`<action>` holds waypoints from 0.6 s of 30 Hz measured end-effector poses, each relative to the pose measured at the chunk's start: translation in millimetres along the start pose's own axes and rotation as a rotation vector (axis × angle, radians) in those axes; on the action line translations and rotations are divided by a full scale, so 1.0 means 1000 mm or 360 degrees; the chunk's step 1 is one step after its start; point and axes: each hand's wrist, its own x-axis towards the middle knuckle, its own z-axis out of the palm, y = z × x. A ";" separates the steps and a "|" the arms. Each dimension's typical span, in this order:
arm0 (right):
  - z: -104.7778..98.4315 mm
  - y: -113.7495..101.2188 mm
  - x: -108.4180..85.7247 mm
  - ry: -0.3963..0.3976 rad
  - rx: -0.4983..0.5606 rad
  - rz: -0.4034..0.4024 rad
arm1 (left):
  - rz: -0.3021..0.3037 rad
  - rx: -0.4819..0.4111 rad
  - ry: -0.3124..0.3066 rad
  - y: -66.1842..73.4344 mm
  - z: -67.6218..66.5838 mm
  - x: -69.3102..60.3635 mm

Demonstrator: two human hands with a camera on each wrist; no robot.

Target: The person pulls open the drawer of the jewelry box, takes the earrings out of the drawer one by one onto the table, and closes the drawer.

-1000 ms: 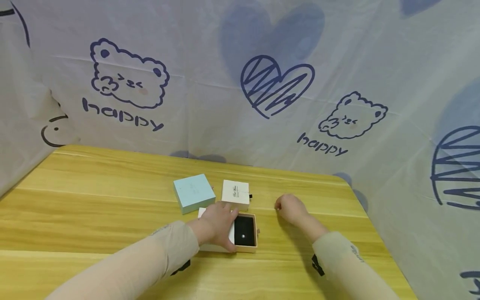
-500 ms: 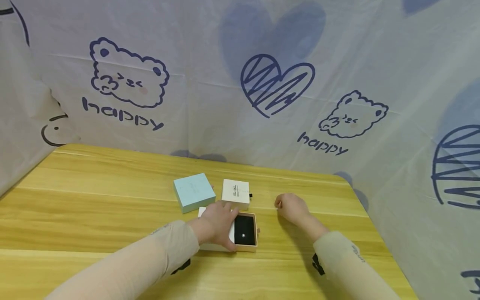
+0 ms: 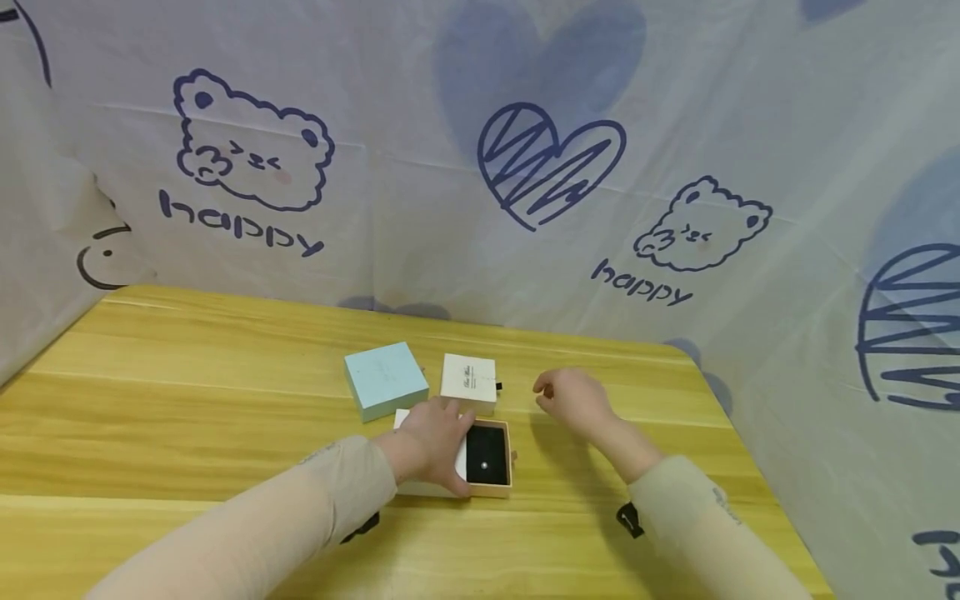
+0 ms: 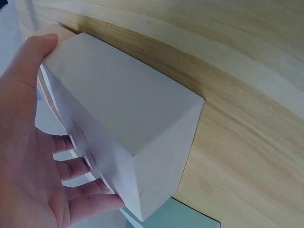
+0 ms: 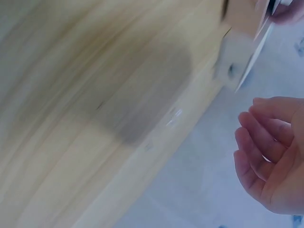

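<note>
table [image 3: 210,400]: smooth wood grain | open white box [image 4: 118,90]: matt card | backdrop [image 3: 420,208]: creased cloth

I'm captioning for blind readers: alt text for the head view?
A left hand holds a white box, its black-lined drawer partly out, on a wooden table. The right hand hovers nearby; a blue box and a white one sit behind.

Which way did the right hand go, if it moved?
Yes: in the head view, the right hand moved slightly up and left, nearer the closed white box.
</note>
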 end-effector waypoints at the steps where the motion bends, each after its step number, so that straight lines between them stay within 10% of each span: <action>1: -0.001 -0.007 -0.002 -0.0010 0.0007 -0.0031 | -0.0003 0.0000 -0.0002 0.000 0.000 0.000; 12: 0.008 -0.056 -0.023 -0.0366 0.0120 -0.0475 | 0.0005 -0.0017 0.0026 -0.001 0.002 0.001; 18: 0.019 -0.062 -0.030 -0.0356 -0.0053 -0.0651 | -0.0005 -0.0022 0.0036 -0.001 0.002 0.001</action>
